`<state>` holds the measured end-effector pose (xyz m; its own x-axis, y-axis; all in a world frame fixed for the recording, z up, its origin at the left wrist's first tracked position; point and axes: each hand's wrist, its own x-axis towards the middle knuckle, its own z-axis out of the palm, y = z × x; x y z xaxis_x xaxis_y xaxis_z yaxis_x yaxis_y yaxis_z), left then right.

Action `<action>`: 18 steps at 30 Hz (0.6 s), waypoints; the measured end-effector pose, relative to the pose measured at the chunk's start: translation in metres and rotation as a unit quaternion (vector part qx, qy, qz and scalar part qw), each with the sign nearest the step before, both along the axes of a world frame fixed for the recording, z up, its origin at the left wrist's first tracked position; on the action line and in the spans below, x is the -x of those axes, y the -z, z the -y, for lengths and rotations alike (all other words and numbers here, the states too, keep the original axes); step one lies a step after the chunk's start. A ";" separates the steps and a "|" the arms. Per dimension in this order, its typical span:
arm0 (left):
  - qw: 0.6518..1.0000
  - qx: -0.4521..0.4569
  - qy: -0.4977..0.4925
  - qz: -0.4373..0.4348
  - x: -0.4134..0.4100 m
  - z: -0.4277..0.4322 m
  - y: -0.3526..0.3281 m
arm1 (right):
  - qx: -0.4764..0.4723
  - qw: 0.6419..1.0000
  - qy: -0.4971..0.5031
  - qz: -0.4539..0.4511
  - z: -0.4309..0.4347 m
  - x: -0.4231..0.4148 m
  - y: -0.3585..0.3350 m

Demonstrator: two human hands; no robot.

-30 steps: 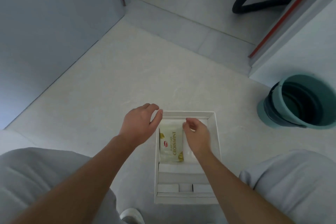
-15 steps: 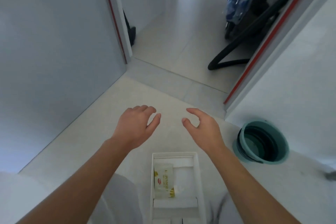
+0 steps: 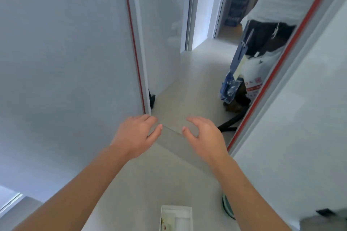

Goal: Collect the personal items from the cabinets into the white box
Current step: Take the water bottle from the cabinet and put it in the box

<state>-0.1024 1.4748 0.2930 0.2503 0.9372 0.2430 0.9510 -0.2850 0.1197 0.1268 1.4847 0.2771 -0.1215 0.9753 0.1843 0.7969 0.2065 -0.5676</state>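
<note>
The white box (image 3: 176,208) lies on the pale floor at the bottom edge, only its far end showing. A cream croissant packet (image 3: 165,224) lies inside it along the left wall. My left hand (image 3: 136,135) hovers well above and beyond the box, fingers spread and empty. My right hand (image 3: 205,137) is level with it a little to the right, fingers curled loosely and apart, also empty. Both forearms reach up from the bottom corners.
A tall grey cabinet door (image 3: 65,62) with a red edge stands at left. A white panel (image 3: 300,99) with a red strip rises at right. A teal bucket (image 3: 228,210) peeks from behind my right forearm. Bags (image 3: 251,80) and a black hose (image 3: 230,124) sit in the corridor ahead.
The view has tilted up from the floor to the corridor. My right hand let go of the croissant packet in the box, and both hands rose away from it.
</note>
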 end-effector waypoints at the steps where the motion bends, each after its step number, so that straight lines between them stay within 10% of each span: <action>1: 1.000 -0.015 -0.007 0.004 0.003 0.004 -0.024 | -0.013 1.000 -0.004 -0.007 0.003 0.005 -0.025; 11: 0.987 -0.082 -0.138 0.023 0.061 0.103 -0.122 | -0.062 0.987 -0.146 -0.040 0.039 0.080 -0.121; 18: 0.917 -0.112 -0.378 0.052 0.107 0.261 -0.121 | -0.055 0.925 -0.373 -0.050 0.104 0.181 -0.135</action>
<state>-0.2093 1.2140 0.4141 -0.4871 0.7562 0.4369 0.8733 0.4233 0.2410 -0.0537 1.3809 0.4121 -0.7295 0.6019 0.3248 0.3538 0.7385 -0.5739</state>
